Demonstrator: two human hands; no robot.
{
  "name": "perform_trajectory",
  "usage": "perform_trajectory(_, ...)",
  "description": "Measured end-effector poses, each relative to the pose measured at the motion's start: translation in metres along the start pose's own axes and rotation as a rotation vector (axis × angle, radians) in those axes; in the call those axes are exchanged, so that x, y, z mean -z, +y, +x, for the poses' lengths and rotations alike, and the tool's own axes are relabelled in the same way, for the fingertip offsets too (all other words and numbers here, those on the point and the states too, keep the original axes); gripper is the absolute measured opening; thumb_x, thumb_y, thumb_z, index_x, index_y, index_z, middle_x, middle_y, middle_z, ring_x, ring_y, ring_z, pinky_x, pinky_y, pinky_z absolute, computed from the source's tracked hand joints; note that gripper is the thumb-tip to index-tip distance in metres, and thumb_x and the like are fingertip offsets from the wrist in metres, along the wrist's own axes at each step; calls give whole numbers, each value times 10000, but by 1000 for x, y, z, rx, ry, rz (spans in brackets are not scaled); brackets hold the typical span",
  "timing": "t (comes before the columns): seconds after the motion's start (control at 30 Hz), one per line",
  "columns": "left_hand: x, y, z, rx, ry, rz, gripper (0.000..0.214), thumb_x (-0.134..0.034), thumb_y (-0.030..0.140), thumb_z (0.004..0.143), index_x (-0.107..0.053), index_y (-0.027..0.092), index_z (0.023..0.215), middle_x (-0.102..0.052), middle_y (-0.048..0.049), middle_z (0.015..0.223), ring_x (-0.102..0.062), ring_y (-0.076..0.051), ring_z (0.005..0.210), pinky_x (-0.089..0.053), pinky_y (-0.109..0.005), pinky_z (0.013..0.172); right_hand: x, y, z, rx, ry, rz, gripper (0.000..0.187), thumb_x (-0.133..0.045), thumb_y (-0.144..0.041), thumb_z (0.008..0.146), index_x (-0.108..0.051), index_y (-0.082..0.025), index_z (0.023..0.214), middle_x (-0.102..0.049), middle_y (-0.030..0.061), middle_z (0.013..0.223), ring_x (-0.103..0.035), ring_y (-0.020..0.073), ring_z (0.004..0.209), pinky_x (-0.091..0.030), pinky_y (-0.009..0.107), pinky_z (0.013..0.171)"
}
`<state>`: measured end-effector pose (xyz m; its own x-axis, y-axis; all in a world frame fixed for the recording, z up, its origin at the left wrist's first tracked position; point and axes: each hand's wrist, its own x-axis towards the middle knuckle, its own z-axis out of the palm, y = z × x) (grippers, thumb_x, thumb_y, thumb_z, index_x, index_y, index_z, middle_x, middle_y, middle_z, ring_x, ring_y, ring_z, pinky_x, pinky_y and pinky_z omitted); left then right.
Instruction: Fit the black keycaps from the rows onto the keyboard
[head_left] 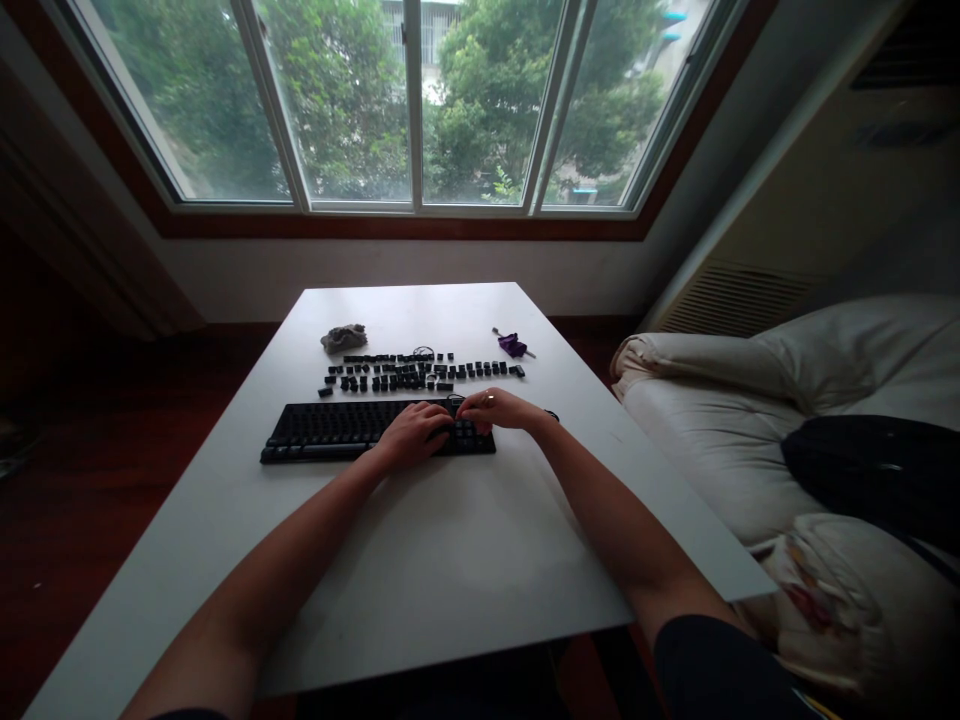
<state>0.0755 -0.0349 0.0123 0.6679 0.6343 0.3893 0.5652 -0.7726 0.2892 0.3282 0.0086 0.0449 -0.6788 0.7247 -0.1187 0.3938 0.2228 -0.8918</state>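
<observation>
From where I stand, with the keyboard (pixel 322 432) as the clock's centre and twelve towards the window (pixel 345 100), both hands are busy at its three o'clock end. The keyboard lies flat on the white table (pixel 420 560). The left hand (pixel 412 435) rests over it, fingers curled just left of the number pad; I can't tell whether they grip anything. The right hand (pixel 491 408) bends in from the far right corner, fingertips drawn narrow as if pinching, though whatever may be between them is too small to make out. Loose keys (pixel 409 380) stand in rough rows at twelve, a grey cloth (pixel 343 338) lies crumpled at eleven, and a purple bundle (pixel 512 345) sits between one and two. I'd judge the step in hand to be close fingerwork on the pad's keys, but whether one is being seated or pulled I can't say. The next move seems to call for the left hand bracing the board, while the right works precisely, straight up or down.
</observation>
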Motion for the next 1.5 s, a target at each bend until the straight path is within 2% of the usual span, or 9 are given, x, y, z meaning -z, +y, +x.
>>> perform_trajectory(0.3, 2, 1, 0, -3, 1, -3, 281, -586, 278, 925, -661, 261, 1195, -672, -51, 1202, -590, -230, 1110, -443, -421, 1034, 3, 1, -3, 3, -52, 88, 509, -671, -578, 846, -726, -144, 1106, -695, 28, 674, -677, 155, 657, -549, 260, 636)
perform_trajectory(0.7, 3, 3, 0, -2, 8, -5, 344, -589, 256, 911, -646, 266, 1250, -673, -59, 1215, -595, -232, 1107, -448, -419, 1033, 7, 9, -1, 46, -88, 137, 497, -622, -574, 888, -697, -134, 1105, -746, 79, 818, -716, 172, 720, -551, 256, 625)
perform_trajectory(1.13, 5, 4, 0, 4, 6, -3, 400, -588, 268, 915, -624, 284, 1313, -664, -67, 1228, -597, -243, 1117, -453, -427, 1023, 11, 23, -5, 7, -27, 303, 505, -682, -572, 845, -666, -124, 1078, -760, 101, 832, -729, 188, 708, -571, 281, 651)
perform_trajectory(1.5, 2, 2, 1, -6, 6, -4, 298, -589, 272, 920, -674, 265, 1206, -678, -55, 1198, -598, -235, 1097, -454, -418, 1016, 9, 23, -2, 20, 17, 293, 504, -677, -569, 848, -676, -119, 1075, -744, 85, 792, -704, 165, 658, -542, 246, 586)
